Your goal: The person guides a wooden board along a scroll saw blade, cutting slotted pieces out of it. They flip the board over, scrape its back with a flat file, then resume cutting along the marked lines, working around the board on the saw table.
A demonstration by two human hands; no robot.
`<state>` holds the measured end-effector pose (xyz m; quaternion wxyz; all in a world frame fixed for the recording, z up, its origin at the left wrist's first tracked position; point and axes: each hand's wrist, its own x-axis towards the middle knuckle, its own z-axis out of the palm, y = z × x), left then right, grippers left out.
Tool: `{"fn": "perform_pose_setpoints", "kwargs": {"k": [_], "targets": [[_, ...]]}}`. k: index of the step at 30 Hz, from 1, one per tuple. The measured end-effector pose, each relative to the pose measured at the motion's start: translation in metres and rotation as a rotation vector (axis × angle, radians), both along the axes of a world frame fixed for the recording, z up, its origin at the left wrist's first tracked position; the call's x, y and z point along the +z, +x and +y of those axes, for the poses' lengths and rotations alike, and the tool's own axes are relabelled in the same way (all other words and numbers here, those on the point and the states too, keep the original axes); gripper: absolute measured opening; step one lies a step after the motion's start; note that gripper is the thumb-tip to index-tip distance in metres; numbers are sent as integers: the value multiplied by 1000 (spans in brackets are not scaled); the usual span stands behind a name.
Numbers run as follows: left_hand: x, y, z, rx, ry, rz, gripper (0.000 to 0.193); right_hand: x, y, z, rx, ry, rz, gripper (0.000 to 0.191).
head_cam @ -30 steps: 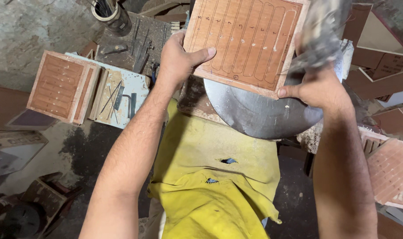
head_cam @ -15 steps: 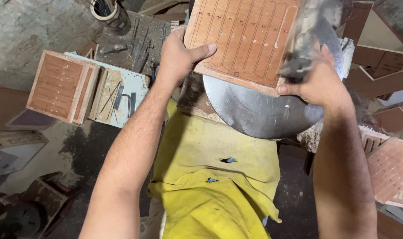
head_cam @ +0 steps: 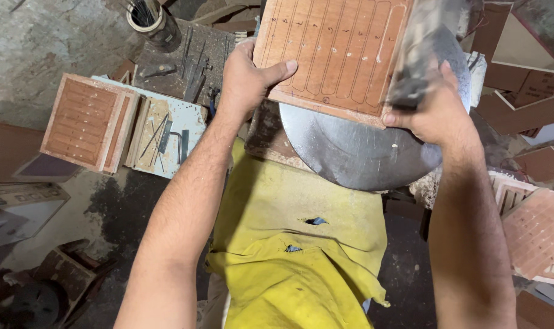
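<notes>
My left hand grips the near left corner of a reddish-brown board marked with long slot outlines. The board lies flat on a round grey metal plate. My right hand is closed around a dark, motion-blurred tool held over the board's right edge. A yellow cloth covers my lap below the plate.
At left, a stack of grooved brown boards sits beside a white tray of small metal tools. A cup of rods stands at the top. More cut boards lie at right.
My right hand and the blurred tool have shifted slightly along the board's right edge. The left hand and the board stay where they were.
</notes>
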<state>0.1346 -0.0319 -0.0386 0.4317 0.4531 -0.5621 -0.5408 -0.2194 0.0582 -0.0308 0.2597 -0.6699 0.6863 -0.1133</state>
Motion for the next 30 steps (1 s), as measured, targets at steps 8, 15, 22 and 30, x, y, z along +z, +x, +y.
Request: {"fn": "perform_pose_setpoints", "kwargs": {"k": [8,15,22,30], "targets": [[5,2,4,11,-15,-20,44,17,35,32,-133,-286,-45,71],[12,1,11,59,36,-83,44,14,109,98,-106,-536,88,51],[10,0,16,93,26,-52,43,12,121,104,-59,-524,242,62],[-3,4,30,108,29,18,45,13,114,103,-43,-511,233,63]]}}
